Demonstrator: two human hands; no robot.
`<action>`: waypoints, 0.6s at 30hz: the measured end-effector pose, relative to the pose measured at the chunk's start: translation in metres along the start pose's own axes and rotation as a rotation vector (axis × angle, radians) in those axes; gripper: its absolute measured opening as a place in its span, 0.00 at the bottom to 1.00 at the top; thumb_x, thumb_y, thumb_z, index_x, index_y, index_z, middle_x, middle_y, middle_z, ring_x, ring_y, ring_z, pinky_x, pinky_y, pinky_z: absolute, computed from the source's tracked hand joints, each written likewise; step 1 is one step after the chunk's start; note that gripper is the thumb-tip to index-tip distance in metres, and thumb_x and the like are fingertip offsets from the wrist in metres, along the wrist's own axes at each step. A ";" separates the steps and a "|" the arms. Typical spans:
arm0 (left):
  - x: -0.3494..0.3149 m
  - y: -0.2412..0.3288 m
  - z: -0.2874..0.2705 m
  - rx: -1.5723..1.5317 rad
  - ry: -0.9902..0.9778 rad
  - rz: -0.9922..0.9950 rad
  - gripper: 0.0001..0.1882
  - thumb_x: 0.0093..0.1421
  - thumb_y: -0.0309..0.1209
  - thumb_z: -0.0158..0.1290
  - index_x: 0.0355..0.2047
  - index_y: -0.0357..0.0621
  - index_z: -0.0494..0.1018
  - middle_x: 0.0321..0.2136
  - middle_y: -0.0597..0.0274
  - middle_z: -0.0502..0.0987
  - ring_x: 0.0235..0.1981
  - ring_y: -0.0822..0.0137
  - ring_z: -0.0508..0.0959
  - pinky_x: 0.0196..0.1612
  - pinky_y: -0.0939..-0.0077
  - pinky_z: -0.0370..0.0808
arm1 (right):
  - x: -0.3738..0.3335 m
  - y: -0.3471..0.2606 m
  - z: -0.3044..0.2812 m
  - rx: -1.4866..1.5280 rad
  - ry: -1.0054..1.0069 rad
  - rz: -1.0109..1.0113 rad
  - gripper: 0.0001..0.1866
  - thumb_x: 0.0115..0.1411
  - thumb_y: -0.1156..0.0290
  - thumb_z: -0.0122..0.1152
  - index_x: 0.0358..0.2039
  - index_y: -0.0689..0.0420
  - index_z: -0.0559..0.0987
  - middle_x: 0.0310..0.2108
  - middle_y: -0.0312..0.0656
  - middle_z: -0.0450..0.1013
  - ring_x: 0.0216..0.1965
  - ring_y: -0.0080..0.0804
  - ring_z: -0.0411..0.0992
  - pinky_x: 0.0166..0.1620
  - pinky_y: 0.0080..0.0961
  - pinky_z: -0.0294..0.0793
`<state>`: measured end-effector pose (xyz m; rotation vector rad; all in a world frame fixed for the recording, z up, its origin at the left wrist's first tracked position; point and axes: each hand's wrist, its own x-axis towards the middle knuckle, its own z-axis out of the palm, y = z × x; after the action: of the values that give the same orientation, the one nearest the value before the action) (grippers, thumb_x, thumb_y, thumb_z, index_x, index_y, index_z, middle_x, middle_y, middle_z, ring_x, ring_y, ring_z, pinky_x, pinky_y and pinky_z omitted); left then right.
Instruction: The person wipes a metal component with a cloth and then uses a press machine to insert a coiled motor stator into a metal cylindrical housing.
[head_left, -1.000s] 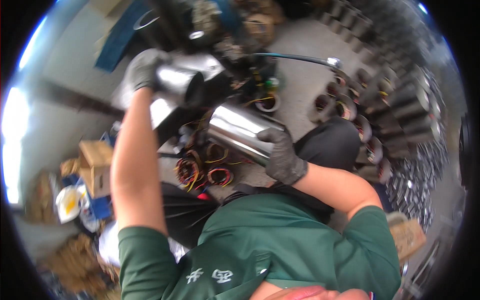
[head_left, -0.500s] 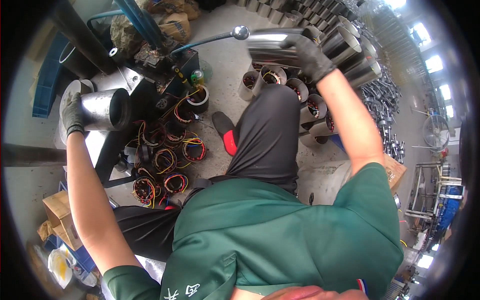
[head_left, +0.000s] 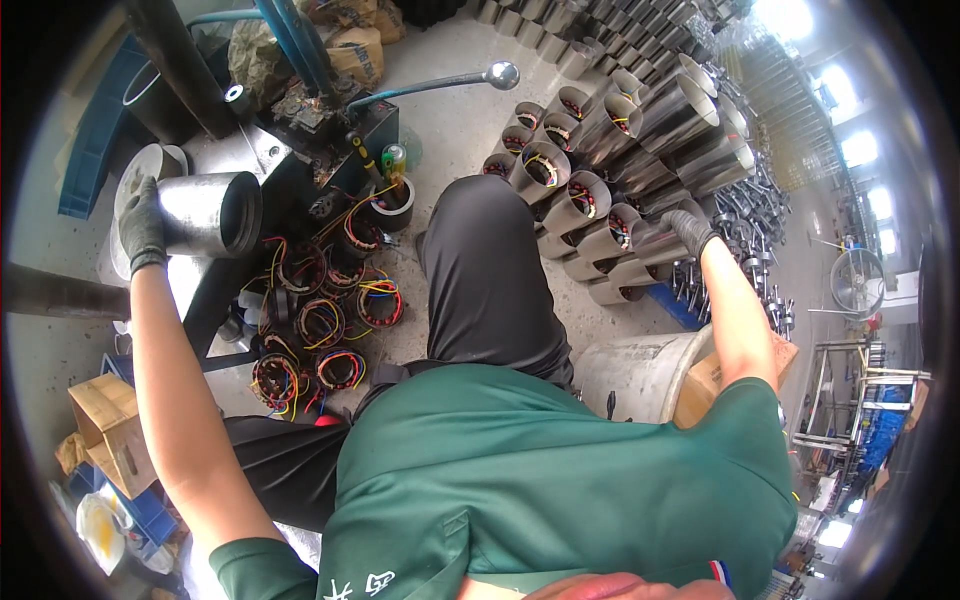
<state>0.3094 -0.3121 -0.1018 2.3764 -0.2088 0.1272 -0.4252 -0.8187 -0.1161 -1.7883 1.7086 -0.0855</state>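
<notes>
My left hand (head_left: 143,225), in a dark glove, grips the closed-looking end of a shiny metal cylinder (head_left: 200,213) lying on its side at the press, against a round metal disc (head_left: 135,180). Its dark open end faces right. Away to the right, my gloved right hand (head_left: 690,232) has its fingers curled over another metal cylinder (head_left: 655,243) at the near edge of a stack; the fingertips are partly hidden. Beside it stand cylinders with wire windings inside, such as a cylinder with red and coloured wires (head_left: 583,198).
Several wound copper coils with coloured leads (head_left: 330,322) lie by the press base (head_left: 225,290). A long lever with a ball end (head_left: 440,84) juts over the floor. Metal shafts (head_left: 740,265) are heaped at right, near a large pale drum (head_left: 640,370). A cardboard box (head_left: 112,430) sits at lower left.
My right hand has carried a shiny cylinder down and rightward from above the wound cylinders to the stack's near edge. My knee has shifted left; my left hand stays at its cylinder.
</notes>
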 end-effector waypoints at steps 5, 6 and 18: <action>0.004 -0.012 0.004 0.062 0.009 -0.008 0.35 0.63 0.62 0.51 0.52 0.43 0.81 0.52 0.44 0.81 0.56 0.49 0.79 0.63 0.64 0.68 | 0.005 0.019 0.002 0.141 -0.013 -0.141 0.32 0.43 0.71 0.71 0.53 0.63 0.78 0.48 0.45 0.79 0.51 0.40 0.73 0.56 0.32 0.71; 0.002 -0.013 0.002 0.038 0.023 -0.016 0.35 0.64 0.62 0.51 0.52 0.42 0.82 0.51 0.43 0.81 0.56 0.49 0.79 0.63 0.64 0.68 | 0.002 0.013 0.005 0.124 0.013 -0.138 0.33 0.45 0.68 0.72 0.54 0.63 0.78 0.49 0.45 0.79 0.53 0.40 0.73 0.57 0.32 0.71; -0.036 -0.074 0.023 -0.755 0.042 0.345 0.23 0.64 0.30 0.58 0.58 0.40 0.72 0.52 0.53 0.76 0.52 0.63 0.75 0.57 0.69 0.73 | -0.173 -0.236 0.051 -0.185 -0.256 -0.825 0.18 0.62 0.66 0.63 0.50 0.60 0.82 0.45 0.55 0.80 0.50 0.46 0.79 0.55 0.34 0.77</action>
<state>0.2882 -0.2706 -0.1731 1.5720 -0.5411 0.2158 -0.2215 -0.6562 0.0258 -2.4161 0.7412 -0.0457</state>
